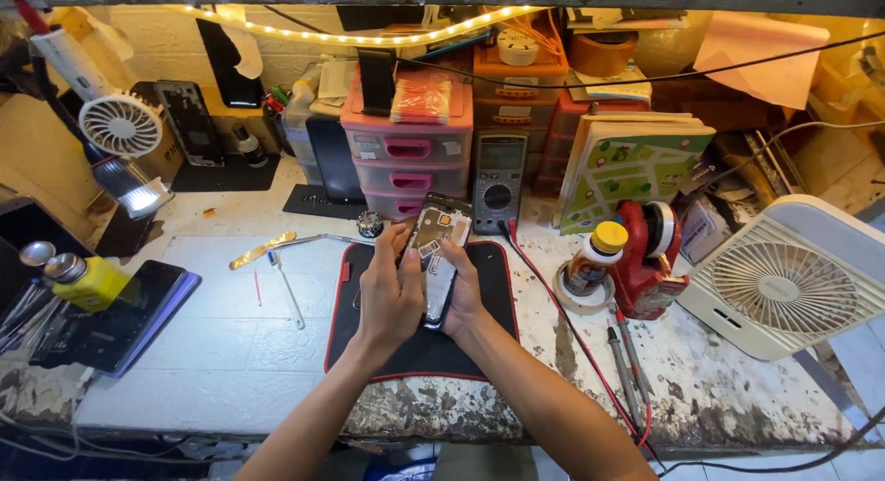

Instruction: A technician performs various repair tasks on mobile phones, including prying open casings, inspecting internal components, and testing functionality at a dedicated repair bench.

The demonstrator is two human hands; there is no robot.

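Both my hands hold an opened phone (pixel 437 251) upright over a black work mat with red trim (pixel 479 347). My left hand (pixel 389 292) grips its left side, fingers reaching up along the edge. My right hand (pixel 464 292) cups the lower right side from behind. The phone's back is off, so its circuit board and metal frame show. A small round dark part (pixel 370 225) lies at the mat's far left corner.
Pink plastic drawers (pixel 407 149) and a grey multimeter (pixel 499 181) stand behind the mat. A red tape dispenser (pixel 648 255), a yellow-capped bottle (pixel 595 257) and a white fan (pixel 784 278) sit to the right. Tweezers (pixel 263 249), thin tools (pixel 288 287) and a dark tablet (pixel 124 315) lie left.
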